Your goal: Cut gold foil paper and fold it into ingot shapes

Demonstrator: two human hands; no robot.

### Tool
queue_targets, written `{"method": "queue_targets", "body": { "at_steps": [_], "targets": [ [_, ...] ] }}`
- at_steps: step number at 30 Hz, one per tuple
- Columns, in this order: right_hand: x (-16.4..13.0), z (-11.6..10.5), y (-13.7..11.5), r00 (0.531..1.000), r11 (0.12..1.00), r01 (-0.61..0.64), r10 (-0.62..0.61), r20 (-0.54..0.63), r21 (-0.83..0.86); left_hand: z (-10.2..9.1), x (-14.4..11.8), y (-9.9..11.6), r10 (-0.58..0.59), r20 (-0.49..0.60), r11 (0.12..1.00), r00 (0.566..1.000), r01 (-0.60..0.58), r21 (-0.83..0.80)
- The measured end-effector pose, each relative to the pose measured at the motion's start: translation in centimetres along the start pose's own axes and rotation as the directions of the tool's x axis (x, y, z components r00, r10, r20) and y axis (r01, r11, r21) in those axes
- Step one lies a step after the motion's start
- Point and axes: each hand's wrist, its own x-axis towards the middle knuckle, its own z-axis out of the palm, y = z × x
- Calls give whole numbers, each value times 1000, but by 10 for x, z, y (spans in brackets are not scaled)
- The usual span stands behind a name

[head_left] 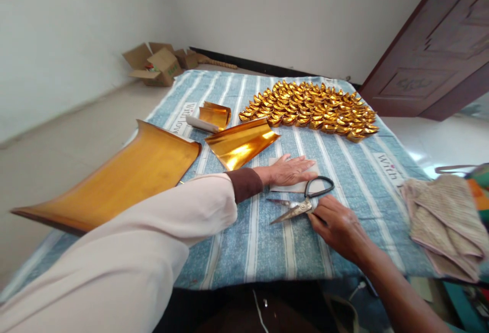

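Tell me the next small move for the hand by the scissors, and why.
Probably the right hand should take up the scissors: they lie open on the cloth, its fingers only touching them, while the left hand presses flat on the pale sheet.

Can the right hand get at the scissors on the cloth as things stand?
Probably yes: the right hand already has its fingers at the scissors, which lie open on the striped cloth with nothing between.

"With" on striped cloth (385, 167)
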Motion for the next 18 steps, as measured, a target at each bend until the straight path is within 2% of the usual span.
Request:
{"method": "queue_targets", "body": {
  "at_steps": [4,6,7,10,13,15,18],
  "targets": [
    [-20,-24,22,996,991,-92,93,-11,98,-3,-4,-7,6,-81,997,997,-13,-75],
    [-29,-34,43,979,981,-183,188,-74,65,-2,-4,-12,3,-163,998,987,-13,-56],
    [-31,-36,56,957,963,-269,267,-112,4,-1,-5,-15,5,-200,1000,980,-11,-28],
    [-26,-35,91,862,832,-491,423,-279,-259,1,-12,-16,38,-259,995,965,-12,102],
    [-9,-25,115,788,642,-613,537,-300,-460,5,-25,-11,60,-258,973,964,0,229],
    [2,-19,123,750,561,-647,589,-300,-516,10,-35,-6,61,-247,953,967,17,303],
    [11,-13,121,720,520,-681,606,-339,-516,19,-46,-1,99,-255,923,962,8,385]
  ]
}}
